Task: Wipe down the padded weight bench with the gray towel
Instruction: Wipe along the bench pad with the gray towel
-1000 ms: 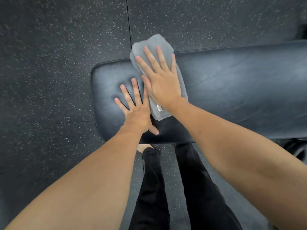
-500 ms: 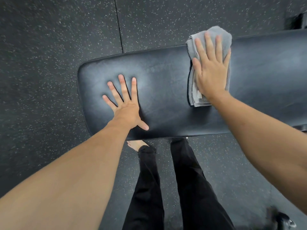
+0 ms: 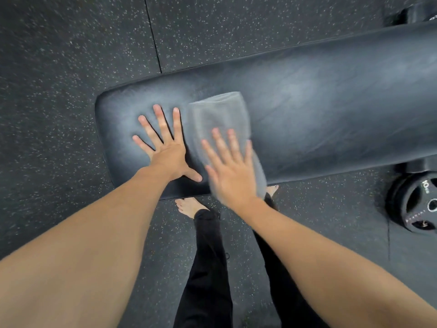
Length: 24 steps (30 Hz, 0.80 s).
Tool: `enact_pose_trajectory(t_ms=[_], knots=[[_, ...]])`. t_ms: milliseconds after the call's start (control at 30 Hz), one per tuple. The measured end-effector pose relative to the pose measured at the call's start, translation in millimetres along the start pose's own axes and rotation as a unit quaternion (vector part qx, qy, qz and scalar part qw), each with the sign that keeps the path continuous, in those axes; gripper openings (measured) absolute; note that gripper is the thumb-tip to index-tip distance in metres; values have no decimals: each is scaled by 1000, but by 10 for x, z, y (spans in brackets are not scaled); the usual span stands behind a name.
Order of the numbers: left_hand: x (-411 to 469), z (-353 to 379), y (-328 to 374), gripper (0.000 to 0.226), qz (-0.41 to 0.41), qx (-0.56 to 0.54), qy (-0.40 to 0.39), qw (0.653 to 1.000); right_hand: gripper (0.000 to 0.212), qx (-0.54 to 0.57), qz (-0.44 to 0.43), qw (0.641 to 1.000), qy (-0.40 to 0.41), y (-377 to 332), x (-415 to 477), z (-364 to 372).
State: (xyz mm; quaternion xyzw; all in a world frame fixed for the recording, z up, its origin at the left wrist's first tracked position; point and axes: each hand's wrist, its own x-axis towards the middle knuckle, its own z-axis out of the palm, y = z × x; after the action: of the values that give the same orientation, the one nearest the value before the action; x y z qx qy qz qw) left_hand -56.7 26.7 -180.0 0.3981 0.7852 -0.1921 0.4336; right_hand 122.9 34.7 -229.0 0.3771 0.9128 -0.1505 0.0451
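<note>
The black padded weight bench [image 3: 331, 110] runs from the middle left to the upper right. A folded gray towel [image 3: 220, 114] lies across its pad near the left end, blurred by motion. My right hand [image 3: 230, 171] presses flat on the towel's near half, fingers spread, with the towel's near end hanging over the bench's front edge. My left hand [image 3: 165, 145] lies flat on the bare pad just left of the towel, fingers apart, holding nothing.
A black 10 kg weight plate [image 3: 416, 204] lies on the speckled rubber floor [image 3: 59, 91] at the right, under the bench's near side. My bare feet [image 3: 189, 207] and black trouser legs stand right against the bench's front edge. Another dark object sits at the top right corner.
My right hand has swept the towel from the bench's far edge on the right back left and toward me, beside my left hand. The left hand has stayed planted.
</note>
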Motion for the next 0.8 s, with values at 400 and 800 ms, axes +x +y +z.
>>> enact_pose_trajectory(t_ms=[400, 800], knots=[[-139, -104, 434, 172, -103, 13, 0, 995, 53, -15, 60, 997, 52, 1583, -343, -277], [54, 66, 2157, 180, -40, -44, -37, 998, 57, -11, 49, 998, -26, 2158, -299, -528]])
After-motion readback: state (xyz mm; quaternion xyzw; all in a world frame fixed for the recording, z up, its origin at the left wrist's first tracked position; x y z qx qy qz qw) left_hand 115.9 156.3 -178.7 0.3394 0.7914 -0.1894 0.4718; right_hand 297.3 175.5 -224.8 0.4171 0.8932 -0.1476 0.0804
